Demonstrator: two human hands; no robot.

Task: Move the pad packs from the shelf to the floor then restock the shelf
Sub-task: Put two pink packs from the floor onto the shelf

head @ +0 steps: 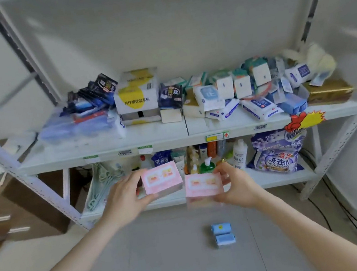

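Note:
My left hand grips a pink pad pack by its left end, held in the air in front of the lower shelf. My right hand grips a second pink pad pack, slightly lower and to the right of the first. Two small light-blue packs lie on the grey floor below my hands. The white metal shelf carries a heap of packs: dark blue ones at the left, white and blue ones at the right.
A yellow-and-white box stands mid-shelf, a gold box at the far right. The lower shelf holds bottles, green hangers and a purple detergent bag. Brown cartons stand at the left. Black cables run along the floor at the right.

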